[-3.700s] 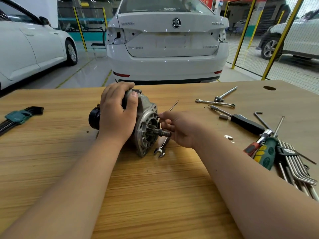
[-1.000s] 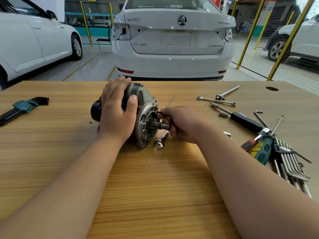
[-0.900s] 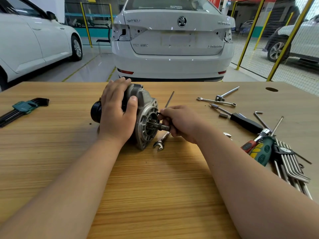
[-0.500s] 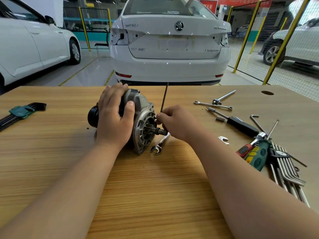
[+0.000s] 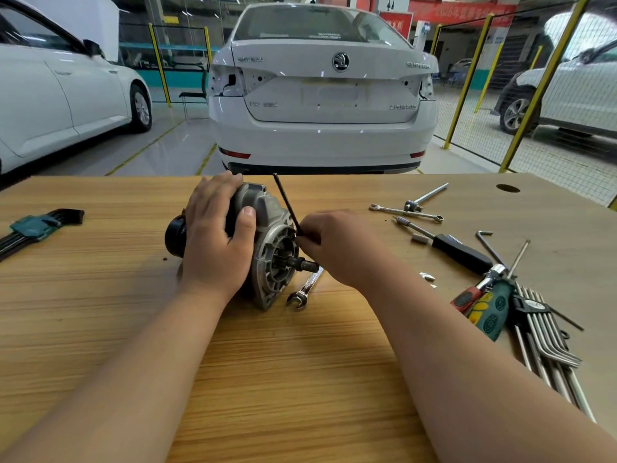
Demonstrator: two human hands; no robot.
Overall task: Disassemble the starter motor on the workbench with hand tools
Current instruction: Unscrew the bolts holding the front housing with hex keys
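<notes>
The starter motor (image 5: 272,259) lies on its side on the wooden workbench (image 5: 267,379), its grey aluminium nose housing and pinion shaft facing right. My left hand (image 5: 215,243) grips the motor body from above, thumb on the housing. My right hand (image 5: 337,245) pinches a thin black hex key (image 5: 286,203) at the housing's upper rim; the key's long arm slants up and to the left. The key's tip is hidden behind my fingers.
A small combination wrench (image 5: 305,289) lies just under the pinion shaft. Right of it lie a black-handled driver (image 5: 460,252), a T-handle and spanner (image 5: 410,210), red and green screwdriver handles (image 5: 484,309) and a hex key set (image 5: 547,342). Another hex key set (image 5: 33,225) lies far left.
The hex key's long arm has swung counter-clockwise, from leaning right, through upright, to leaning left. My right hand turned with it at the housing rim. My left hand kept its hold.
</notes>
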